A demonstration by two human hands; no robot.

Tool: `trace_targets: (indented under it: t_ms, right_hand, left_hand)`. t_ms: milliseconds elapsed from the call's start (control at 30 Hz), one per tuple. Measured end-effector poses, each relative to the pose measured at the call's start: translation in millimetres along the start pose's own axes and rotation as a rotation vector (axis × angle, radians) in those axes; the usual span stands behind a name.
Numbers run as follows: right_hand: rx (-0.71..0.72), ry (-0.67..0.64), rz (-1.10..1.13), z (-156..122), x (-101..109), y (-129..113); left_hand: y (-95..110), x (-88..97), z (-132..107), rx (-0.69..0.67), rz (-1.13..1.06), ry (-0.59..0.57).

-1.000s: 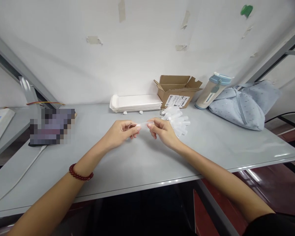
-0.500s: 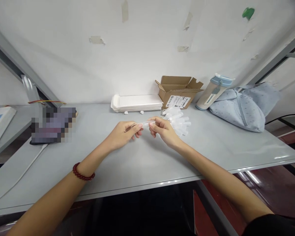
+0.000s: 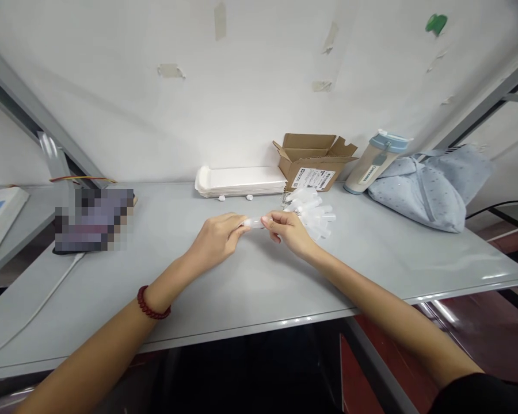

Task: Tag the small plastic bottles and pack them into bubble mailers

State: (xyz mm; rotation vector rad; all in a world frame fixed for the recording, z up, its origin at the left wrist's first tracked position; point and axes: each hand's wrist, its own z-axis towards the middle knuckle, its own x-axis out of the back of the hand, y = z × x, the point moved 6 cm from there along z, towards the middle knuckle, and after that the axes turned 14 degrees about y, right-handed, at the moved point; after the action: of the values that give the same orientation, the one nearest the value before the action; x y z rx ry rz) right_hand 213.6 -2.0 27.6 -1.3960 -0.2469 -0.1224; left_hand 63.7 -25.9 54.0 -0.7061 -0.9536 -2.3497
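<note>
Both my hands meet over the middle of the grey table [image 3: 250, 287]. My left hand [image 3: 218, 237] and my right hand [image 3: 287, 231] each pinch one end of a small clear plastic tube [image 3: 254, 222] held level between them. Fingers of both hands are closed on it. Just behind my right hand lies a pile of similar clear tubes [image 3: 313, 211]. A red bead bracelet [image 3: 152, 303] is on my left wrist.
A stack of white trays [image 3: 240, 180] and an open cardboard box [image 3: 313, 160] stand at the back by the wall. A tumbler with a blue lid [image 3: 375, 160] and a light blue cloth bag [image 3: 427, 184] lie at the right. A blurred dark object [image 3: 92, 219] sits at the left.
My hands have come closer together on the tube and dropped slightly toward the table. My left arm has reached a little further forward.
</note>
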Motion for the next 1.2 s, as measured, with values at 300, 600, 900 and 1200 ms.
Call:
trace_targets:
  t_ms: [300,600,900,1200]
  right_hand:
    - [0.066,0.102,-0.138,4,8,-4]
    - [0.298,0.281,-0.54,17,37,-19]
    - [0.165,0.132,-1.205,17,35,-9]
    - [0.204,0.049,-1.327,11,18,2]
  left_hand:
    - [-35,3.0,13,0.168,-0.099,0.07]
    - [-115,1.2,28,0.219,0.105,0.108]
    - [-114,-11.9,23,0.124,0.136,0.023]
    - [-120,-11.2,22,0.093,0.215,-0.008]
